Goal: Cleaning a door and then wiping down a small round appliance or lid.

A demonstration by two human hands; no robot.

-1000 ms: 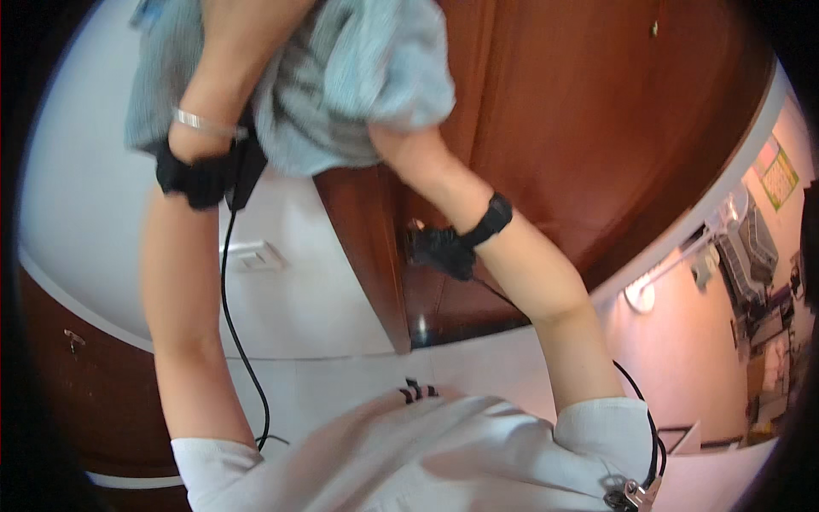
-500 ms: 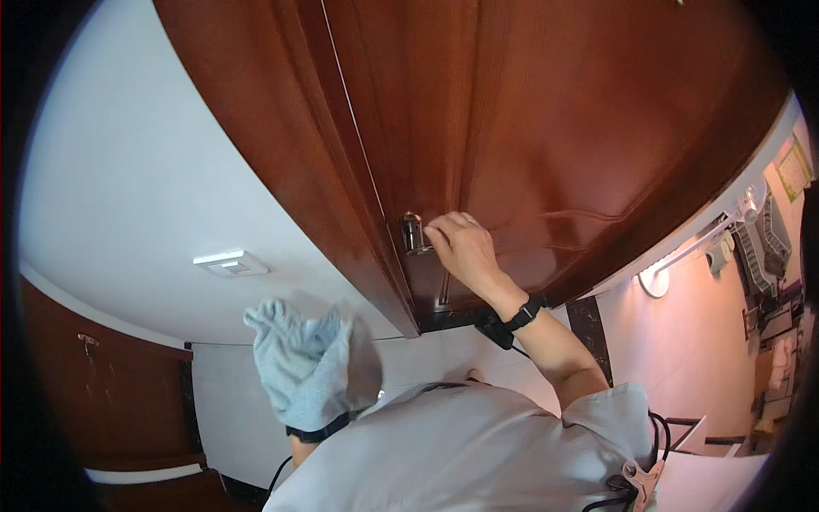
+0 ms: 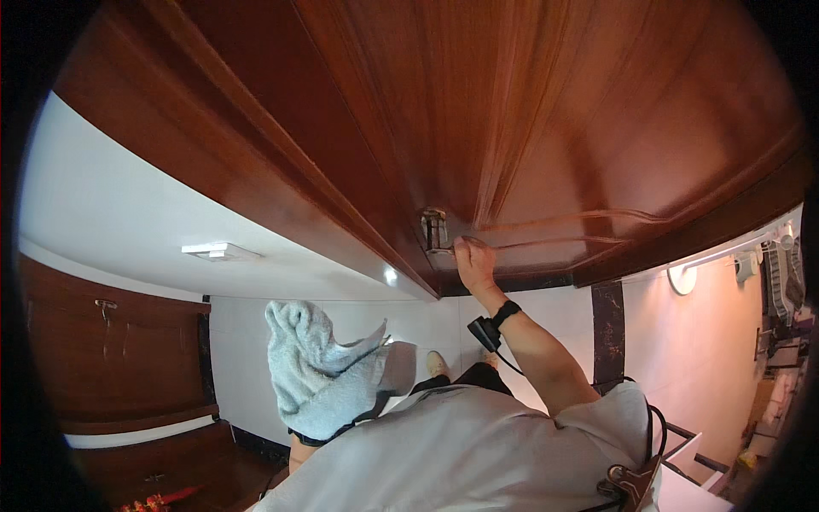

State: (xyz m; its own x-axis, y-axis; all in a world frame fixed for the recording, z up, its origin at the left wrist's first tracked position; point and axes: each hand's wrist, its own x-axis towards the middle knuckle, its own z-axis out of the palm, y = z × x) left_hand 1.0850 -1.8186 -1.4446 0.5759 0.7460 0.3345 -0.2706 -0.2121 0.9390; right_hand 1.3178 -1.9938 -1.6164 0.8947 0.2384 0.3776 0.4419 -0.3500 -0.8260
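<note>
In front of me is a reddish-brown wooden door (image 3: 589, 111) with a metal lever handle (image 3: 435, 230). My right hand (image 3: 474, 260) is closed around the lever's free end, the back of the hand toward me. A dark band circles that wrist. Lower left, a light blue-grey towel (image 3: 320, 367) covers my left hand down to the wristband. The towel is bunched at the top, with one corner sticking out to the right. The fingers of the left hand are hidden under it.
A white wall with a light switch (image 3: 220, 252) lies left of the door frame. Another brown door (image 3: 111, 358) stands at the far left, with something red and yellow (image 3: 158, 502) below it. Shelves with assorted items (image 3: 772, 384) line the far right. A shoe (image 3: 437, 364) shows on the pale floor.
My right hand has gone from resting loosely at the lever to closing round it. My view has shifted, showing more floor and my shoes. The towel has slid slightly right in view.
</note>
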